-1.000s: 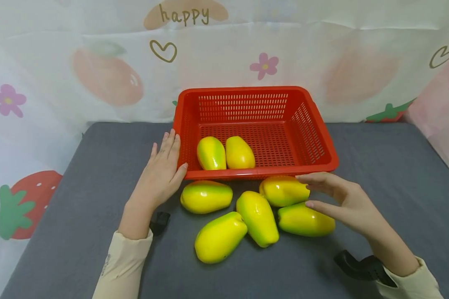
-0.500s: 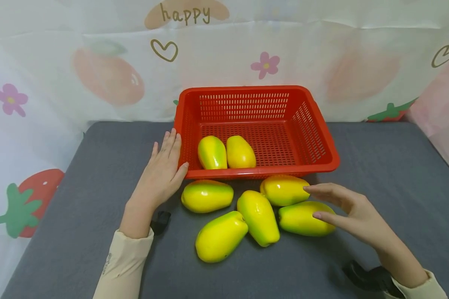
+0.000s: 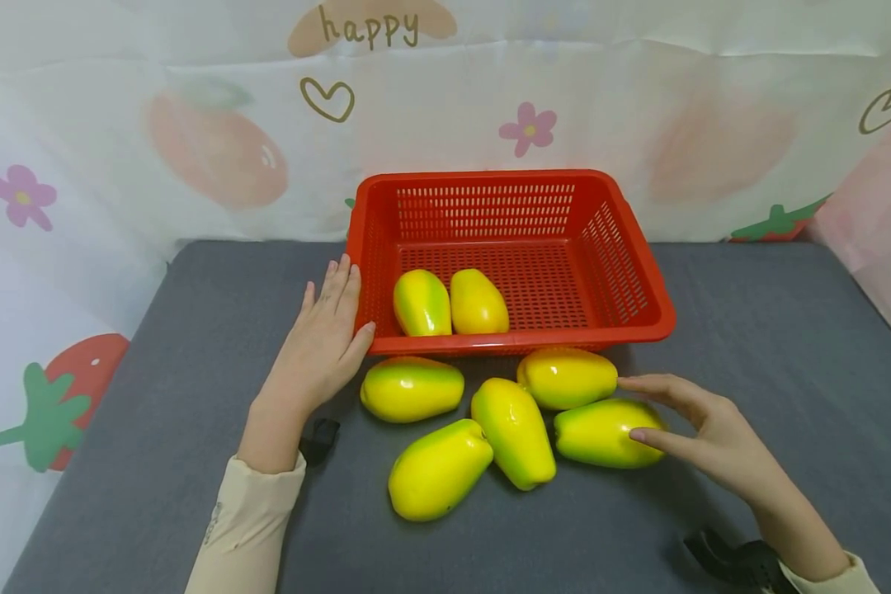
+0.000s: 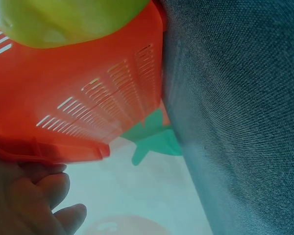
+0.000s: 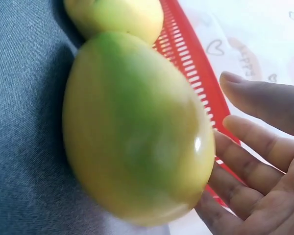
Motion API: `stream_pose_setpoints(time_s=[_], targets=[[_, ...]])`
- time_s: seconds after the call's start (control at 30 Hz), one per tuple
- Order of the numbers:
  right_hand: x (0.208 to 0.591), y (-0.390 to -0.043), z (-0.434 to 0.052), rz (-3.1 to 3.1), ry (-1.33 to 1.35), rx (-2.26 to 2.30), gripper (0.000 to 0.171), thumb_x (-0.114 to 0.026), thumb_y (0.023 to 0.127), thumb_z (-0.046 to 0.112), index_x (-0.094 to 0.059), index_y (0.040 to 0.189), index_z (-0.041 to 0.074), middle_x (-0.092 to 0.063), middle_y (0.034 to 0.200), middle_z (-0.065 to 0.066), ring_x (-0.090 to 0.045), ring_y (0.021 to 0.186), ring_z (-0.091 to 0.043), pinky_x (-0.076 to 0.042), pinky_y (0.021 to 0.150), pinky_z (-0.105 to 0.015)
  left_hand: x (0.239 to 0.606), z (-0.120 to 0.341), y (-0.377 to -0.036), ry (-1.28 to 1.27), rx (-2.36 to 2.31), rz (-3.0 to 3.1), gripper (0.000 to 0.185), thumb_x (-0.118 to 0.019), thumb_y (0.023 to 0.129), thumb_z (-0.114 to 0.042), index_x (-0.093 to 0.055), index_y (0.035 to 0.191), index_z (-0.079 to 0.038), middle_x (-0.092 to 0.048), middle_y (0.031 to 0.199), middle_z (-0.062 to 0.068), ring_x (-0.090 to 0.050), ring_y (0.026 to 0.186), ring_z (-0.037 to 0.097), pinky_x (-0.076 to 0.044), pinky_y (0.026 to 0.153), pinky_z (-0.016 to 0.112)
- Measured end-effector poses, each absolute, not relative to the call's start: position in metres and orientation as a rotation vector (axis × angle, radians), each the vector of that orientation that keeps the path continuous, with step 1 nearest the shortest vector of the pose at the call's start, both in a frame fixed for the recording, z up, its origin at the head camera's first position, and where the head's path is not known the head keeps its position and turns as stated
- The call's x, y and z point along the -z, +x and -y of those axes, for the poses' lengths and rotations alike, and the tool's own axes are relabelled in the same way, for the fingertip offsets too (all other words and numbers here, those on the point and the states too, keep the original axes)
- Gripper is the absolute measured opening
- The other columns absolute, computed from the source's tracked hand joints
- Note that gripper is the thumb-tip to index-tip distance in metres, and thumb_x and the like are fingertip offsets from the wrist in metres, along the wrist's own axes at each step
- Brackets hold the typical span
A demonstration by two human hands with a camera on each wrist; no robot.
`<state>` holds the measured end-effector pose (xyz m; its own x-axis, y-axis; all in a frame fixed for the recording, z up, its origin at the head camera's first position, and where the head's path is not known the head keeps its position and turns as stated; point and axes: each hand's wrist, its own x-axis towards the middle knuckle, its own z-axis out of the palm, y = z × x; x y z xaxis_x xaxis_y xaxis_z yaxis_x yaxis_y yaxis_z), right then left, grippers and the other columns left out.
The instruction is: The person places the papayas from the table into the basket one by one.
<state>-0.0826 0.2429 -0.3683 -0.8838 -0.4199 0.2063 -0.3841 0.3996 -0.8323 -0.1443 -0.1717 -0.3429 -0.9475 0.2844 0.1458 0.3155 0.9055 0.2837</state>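
Note:
A red slotted basket (image 3: 638, 285) stands at the back of the grey table and holds two yellow-green mangoes (image 3: 421, 304) (image 3: 478, 302). Several more mangoes lie in front of it. My left hand (image 3: 325, 338) lies flat against the basket's left front corner (image 4: 78, 142), fingers straight. My right hand (image 3: 701, 421) reaches from the right with straight, spread fingers, its thumb on the rightmost mango (image 3: 605, 432) (image 5: 134, 129). Another mango (image 3: 567, 377) (image 5: 120, 17) lies just behind that one.
The grey table (image 3: 772, 330) has bare cloth on both sides of the basket. A printed curtain (image 3: 193, 148) closes off the back and sides. Three other mangoes (image 3: 412, 388) (image 3: 514, 431) (image 3: 436, 469) lie between my hands.
My right hand has dropped from above the mangoes and drawn slightly right, onto the rightmost mango. My left hand and the basket have stayed put.

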Motion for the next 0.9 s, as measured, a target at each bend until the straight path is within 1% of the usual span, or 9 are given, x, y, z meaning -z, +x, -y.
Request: stream_pose_setpoints(time_s=[0.17,0.33,0.53,0.63,0.8,0.9], targets=[[0.373,-0.085,-0.246,-2.607,-0.666,1.484,0.046,-0.071,0.083,0.004,-0.058,0.128,0.008,-0.058,0.126,-0.008,-0.050,0.116,-0.002,-0.036,0.095,-0.011,0.343,0.172,-0.144,-0.465,0.475,2.972,0.069,-0.043,0.097,-0.027,-0.011,0.150,0.005,-0.003,0.158,0.018,0.001,0.145,0.029,-0.002,0.114,0.051],[0.378,-0.087,-0.249,-2.548,-0.642,1.499,0.048,-0.072,0.084,0.006,-0.057,0.129,0.009,-0.057,0.128,-0.006,-0.052,0.116,-0.007,-0.039,0.094,-0.013,0.344,0.172,-0.144,-0.468,0.471,2.974,0.069,-0.042,0.098,-0.027,-0.010,0.150,0.005,-0.002,0.158,0.017,0.001,0.145,0.028,-0.001,0.114,0.050],[0.380,-0.087,-0.254,-2.489,-0.663,1.477,0.051,-0.070,0.085,0.005,-0.054,0.133,0.008,-0.054,0.132,-0.007,-0.051,0.117,-0.010,-0.039,0.092,-0.013,0.344,0.171,-0.145,-0.474,0.462,2.970,0.069,-0.042,0.098,-0.027,-0.011,0.150,0.005,-0.003,0.158,0.017,0.001,0.145,0.029,-0.002,0.114,0.051],[0.381,-0.088,-0.255,-2.485,-0.652,1.452,0.051,-0.070,0.086,0.007,-0.054,0.134,0.009,-0.054,0.132,-0.006,-0.052,0.116,-0.011,-0.039,0.092,-0.013,0.344,0.171,-0.145,-0.475,0.466,2.972,0.069,-0.042,0.098,-0.027,-0.011,0.150,0.005,-0.002,0.158,0.017,0.001,0.145,0.028,-0.002,0.114,0.051],[0.382,-0.090,-0.256,-2.481,-0.686,1.444,0.049,-0.069,0.086,0.006,-0.054,0.133,0.008,-0.054,0.131,-0.010,-0.051,0.117,-0.011,-0.039,0.092,-0.013,0.345,0.172,-0.145,-0.476,0.483,2.967,0.068,-0.041,0.098,-0.027,-0.010,0.150,0.005,-0.001,0.158,0.017,0.002,0.145,0.028,-0.002,0.115,0.050],[0.382,-0.090,-0.257,-2.456,-0.704,1.445,0.050,-0.069,0.086,0.006,-0.053,0.133,0.008,-0.054,0.131,-0.012,-0.049,0.119,-0.008,-0.038,0.093,-0.013,0.345,0.173,-0.145,-0.476,0.491,2.961,0.068,-0.041,0.099,-0.027,-0.010,0.150,0.005,-0.001,0.158,0.016,0.001,0.145,0.028,-0.001,0.115,0.050]])
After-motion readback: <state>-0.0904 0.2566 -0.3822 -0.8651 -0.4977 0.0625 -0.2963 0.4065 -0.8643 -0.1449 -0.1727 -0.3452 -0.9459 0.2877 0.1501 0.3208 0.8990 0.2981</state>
